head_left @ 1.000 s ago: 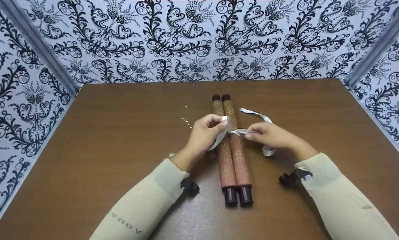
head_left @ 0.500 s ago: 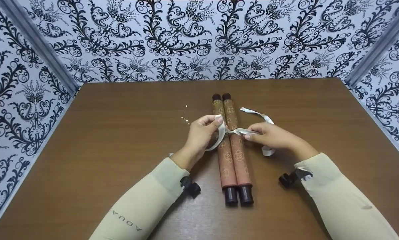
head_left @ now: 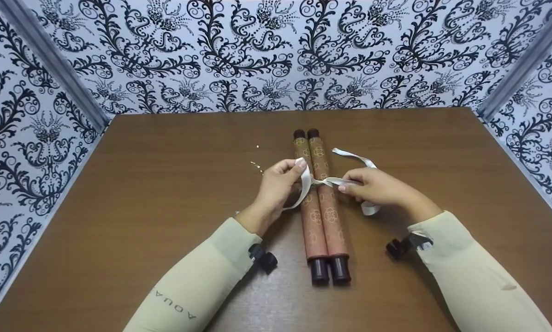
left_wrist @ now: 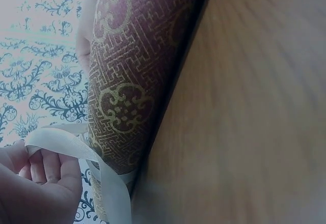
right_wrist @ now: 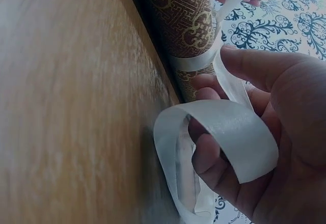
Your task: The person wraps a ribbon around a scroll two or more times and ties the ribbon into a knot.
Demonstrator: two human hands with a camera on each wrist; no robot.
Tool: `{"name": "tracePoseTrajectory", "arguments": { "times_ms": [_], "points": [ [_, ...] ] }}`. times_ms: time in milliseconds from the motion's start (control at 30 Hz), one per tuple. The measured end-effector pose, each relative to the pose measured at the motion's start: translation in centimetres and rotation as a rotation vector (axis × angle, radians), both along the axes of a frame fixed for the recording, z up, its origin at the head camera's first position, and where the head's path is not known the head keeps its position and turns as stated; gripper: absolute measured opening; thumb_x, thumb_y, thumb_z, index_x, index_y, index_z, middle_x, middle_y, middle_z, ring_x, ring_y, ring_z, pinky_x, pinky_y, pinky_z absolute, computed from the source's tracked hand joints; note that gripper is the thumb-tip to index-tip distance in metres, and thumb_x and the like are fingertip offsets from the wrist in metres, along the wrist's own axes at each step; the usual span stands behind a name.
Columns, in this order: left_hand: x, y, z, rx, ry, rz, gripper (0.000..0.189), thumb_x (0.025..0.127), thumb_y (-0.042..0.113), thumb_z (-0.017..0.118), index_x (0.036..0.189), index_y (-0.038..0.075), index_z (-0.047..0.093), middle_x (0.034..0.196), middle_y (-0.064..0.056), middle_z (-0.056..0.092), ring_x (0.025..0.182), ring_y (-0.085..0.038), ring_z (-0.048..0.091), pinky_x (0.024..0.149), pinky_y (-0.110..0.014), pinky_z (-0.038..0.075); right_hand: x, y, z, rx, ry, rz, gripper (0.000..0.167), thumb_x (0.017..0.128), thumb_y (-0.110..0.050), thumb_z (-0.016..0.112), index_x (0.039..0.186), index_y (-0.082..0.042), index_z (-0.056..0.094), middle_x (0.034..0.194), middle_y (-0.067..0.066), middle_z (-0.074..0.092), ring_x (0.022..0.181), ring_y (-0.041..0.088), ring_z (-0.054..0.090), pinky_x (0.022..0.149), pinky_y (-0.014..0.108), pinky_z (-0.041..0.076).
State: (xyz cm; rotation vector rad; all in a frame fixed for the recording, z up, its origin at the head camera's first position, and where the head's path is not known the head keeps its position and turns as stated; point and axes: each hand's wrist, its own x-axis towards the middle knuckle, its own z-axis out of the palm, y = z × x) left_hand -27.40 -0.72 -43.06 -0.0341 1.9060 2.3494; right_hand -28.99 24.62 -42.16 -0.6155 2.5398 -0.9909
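Two rolled scrolls in patterned fabric, a left scroll and a right scroll, lie side by side with dark end knobs. A white ribbon circles them near the middle and crosses on top. My left hand pinches one length between thumb and fingertips above the left scroll; this part curves down slackly. Beside the right scroll, my right hand pinches the other length, pulled out sideways from the crossing. In the right wrist view, a ribbon loop also drapes over the curled fingers of that hand.
The scrolls lie on a brown wooden table. A loose ribbon tail lies right of the scrolls. Small pale specks dot the table beyond my left hand. Patterned panels enclose the back and sides. Black wrist cameras sit on both cuffs.
My left hand has shifted slightly left, drawing its pinched ribbon away from the crossing so that it bows in a wider curve. My right hand has stayed nearly still, and the scrolls too.
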Motion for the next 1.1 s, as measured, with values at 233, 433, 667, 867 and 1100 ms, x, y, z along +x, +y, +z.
{"name": "tracePoseTrajectory", "arguments": {
  "times_ms": [233,433,667,867,1100],
  "points": [
    [0.0,0.0,-0.1,0.006,0.004,-0.004,0.017,0.101,0.017,0.068,0.103,0.001,0.071,0.078,0.005,0.064,0.071,-0.008,0.061,0.069,-0.022,0.053,0.0,0.4,0.7,0.033,0.064,-0.033,0.02,0.104,-0.024,0.064,0.11,-0.008,0.072,0.082,0.008,0.066,0.073,0.015,0.06,0.064,0.027,0.053],
    [0.1,-0.1,0.0,0.016,0.0,-0.016,0.016,0.102,0.018,0.067,0.102,0.002,0.071,0.08,0.005,0.066,0.072,-0.008,0.062,0.07,-0.023,0.053,0.0,1.4,1.6,0.02,0.058,-0.013,0.02,0.102,-0.021,0.067,0.112,-0.004,0.072,0.093,0.014,0.07,0.076,0.017,0.064,0.067,0.026,0.056],
    [0.2,-0.1,0.3,0.038,-0.009,-0.023,0.016,0.102,0.018,0.067,0.101,0.002,0.071,0.079,0.004,0.065,0.07,-0.009,0.061,0.069,-0.023,0.052,0.1,2.3,2.3,0.064,0.041,0.054,0.016,0.099,-0.016,0.07,0.108,-0.005,0.075,0.09,0.005,0.07,0.077,0.01,0.058,0.07,0.023,0.048],
    [0.2,-0.1,0.3,0.025,-0.002,-0.014,0.014,0.101,0.018,0.068,0.095,0.006,0.071,0.075,0.006,0.063,0.068,-0.008,0.058,0.066,-0.023,0.05,0.3,2.6,2.8,0.092,-0.019,0.133,0.014,0.1,-0.02,0.068,0.099,-0.008,0.075,0.085,0.002,0.07,0.075,0.01,0.057,0.071,0.025,0.046],
    [0.3,-0.1,0.4,0.002,0.005,-0.013,0.017,0.101,0.02,0.068,0.088,0.009,0.069,0.07,0.007,0.055,0.064,-0.007,0.05,0.061,-0.022,0.044,-0.2,2.9,2.5,0.035,0.054,-0.073,0.02,0.103,-0.022,0.065,0.108,-0.005,0.074,0.086,0.007,0.068,0.077,0.014,0.061,0.071,0.026,0.051]
  ]
}}
